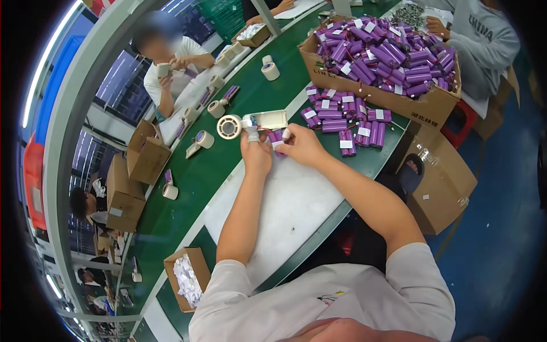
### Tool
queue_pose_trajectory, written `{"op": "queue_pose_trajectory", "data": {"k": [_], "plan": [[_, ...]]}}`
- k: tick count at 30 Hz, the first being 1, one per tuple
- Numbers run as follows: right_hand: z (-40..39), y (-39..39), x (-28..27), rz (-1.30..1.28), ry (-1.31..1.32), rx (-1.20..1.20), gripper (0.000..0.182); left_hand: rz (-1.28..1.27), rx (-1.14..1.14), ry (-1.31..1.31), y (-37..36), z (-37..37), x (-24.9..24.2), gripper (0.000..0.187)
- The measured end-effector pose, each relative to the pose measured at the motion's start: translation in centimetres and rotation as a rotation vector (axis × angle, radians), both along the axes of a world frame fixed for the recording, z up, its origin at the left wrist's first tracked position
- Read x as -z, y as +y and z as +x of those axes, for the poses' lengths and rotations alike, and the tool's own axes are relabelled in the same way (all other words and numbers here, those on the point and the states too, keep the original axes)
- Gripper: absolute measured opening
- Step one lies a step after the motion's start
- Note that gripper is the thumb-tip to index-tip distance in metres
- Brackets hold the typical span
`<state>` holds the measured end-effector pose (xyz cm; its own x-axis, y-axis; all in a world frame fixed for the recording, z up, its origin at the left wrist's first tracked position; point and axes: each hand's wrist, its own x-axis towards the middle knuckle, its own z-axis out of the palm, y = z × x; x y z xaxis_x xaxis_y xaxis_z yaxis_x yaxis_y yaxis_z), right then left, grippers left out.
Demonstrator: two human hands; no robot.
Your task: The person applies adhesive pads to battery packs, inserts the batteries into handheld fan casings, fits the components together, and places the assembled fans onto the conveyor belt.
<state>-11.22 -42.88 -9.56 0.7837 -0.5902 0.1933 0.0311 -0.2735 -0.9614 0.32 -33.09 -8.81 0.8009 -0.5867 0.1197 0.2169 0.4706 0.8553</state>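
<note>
My left hand (pixel 256 153) is closed round the lower part of a cream-coloured device (pixel 229 126), which has a round ring head and an open, long shell (pixel 271 119). Just right of it, my right hand (pixel 302 145) pinches a purple battery pack (pixel 278 137) with a white label. Thin red wires show between the pack and the device. Both hands are close together over the white work surface (pixel 285 194). Loose purple battery packs (pixel 333 125) lie to the right of my right hand.
A cardboard box (pixel 376 91) heaped with purple packs stands at the back right. A small box (pixel 198 268) of white pieces is at lower left. More cream devices (pixel 204 139) lie on the green belt (pixel 239 85). A co-worker (pixel 176 74) sits across.
</note>
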Motion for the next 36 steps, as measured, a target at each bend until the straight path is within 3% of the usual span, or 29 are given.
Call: {"op": "queue_pose_trajectory", "data": {"k": [2,5,8,11,17,20,23,29,36], "plan": [[-0.2,0.2,-0.4,0.26,-0.088,-0.161,0.026,0.023,0.012,-0.014,0.1,-0.2,-0.9,0.027],[1.2,0.5,1.8,0.336,-0.198,-0.254,0.021,0.037,0.051,-0.002,0.0,-0.6,-0.9,0.029],[0.3,-0.1,0.9,0.297,-0.085,-0.249,0.02,0.034,0.091,-0.017,-0.1,-0.4,-0.5,0.029],[0.6,-0.5,1.7,0.4,-0.13,-0.342,0.02,0.064,0.078,-0.035,-0.2,-0.8,-0.6,0.029],[-0.1,-0.9,2.2,0.247,-0.211,-0.344,0.02,0.116,0.072,-0.009,-0.8,-2.1,-1.5,0.025],[-1.2,-0.8,1.6,0.152,-0.122,-0.305,0.022,0.113,0.088,-0.003,-0.6,-2.5,-1.6,0.024],[-1.6,0.2,1.4,0.285,-0.132,-0.187,0.02,0.091,0.07,-0.008,-0.4,-2.8,-1.6,0.024],[-1.8,1.5,0.2,-0.064,-0.178,0.03,0.016,0.049,0.052,0.019,-0.1,-2.4,-1.7,0.024],[-0.9,1.4,-0.3,-0.772,-0.101,0.077,0.013,0.058,-0.047,0.027,-0.2,-1.9,-1.0,0.025]]}}
